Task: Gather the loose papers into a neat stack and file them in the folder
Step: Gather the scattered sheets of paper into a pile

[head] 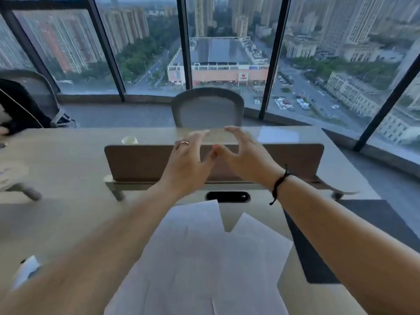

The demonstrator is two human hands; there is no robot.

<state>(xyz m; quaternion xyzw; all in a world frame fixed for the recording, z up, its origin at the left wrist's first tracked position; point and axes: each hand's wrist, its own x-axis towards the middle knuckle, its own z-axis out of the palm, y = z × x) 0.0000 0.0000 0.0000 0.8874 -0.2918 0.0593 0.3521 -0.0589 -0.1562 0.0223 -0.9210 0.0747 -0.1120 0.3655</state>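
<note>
Several loose white papers lie overlapping and askew on the desk in front of me, reaching down to the bottom edge of the view. Both my arms stretch forward above them. My left hand wears a ring and is held in the air in front of the desk divider with its fingers spread. Beside it, my right hand has a black cord at the wrist and its fingers are spread and slightly bent. The thumbs nearly touch. Neither hand holds anything. I see no folder that I can name for sure.
A brown divider panel stands across the desk, with a black cable slot in front of it. A dark mat lies at the right. A white cup and a grey chair are beyond the divider. A white item lies at the lower left.
</note>
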